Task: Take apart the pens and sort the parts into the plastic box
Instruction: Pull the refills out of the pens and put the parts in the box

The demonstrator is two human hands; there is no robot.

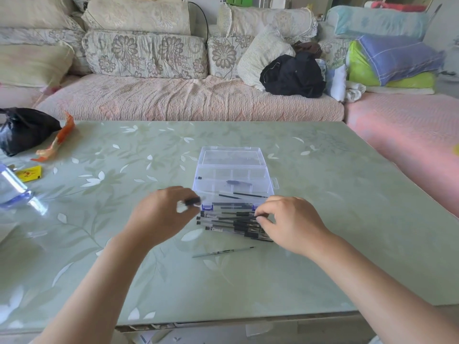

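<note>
A clear plastic box (272, 184) stands open mid-table, its lid tipped back. A few thin refills and one dark part lie in its compartments. Just in front of it lies a pile of several black-capped pens (231, 223). My left hand (161, 214) holds a small black pen part (192, 201) at the box's front left corner. My right hand (288, 222) pinches a pen at the right end of the pile. One loose refill (223, 252) lies on the table nearer to me.
A black plastic bag (24, 130) and orange wrapper (57, 142) sit at the far left, with a yellow packet (29, 174) and clear bottle (15, 192) nearer. A sofa with cushions runs behind the green floral table (323, 244).
</note>
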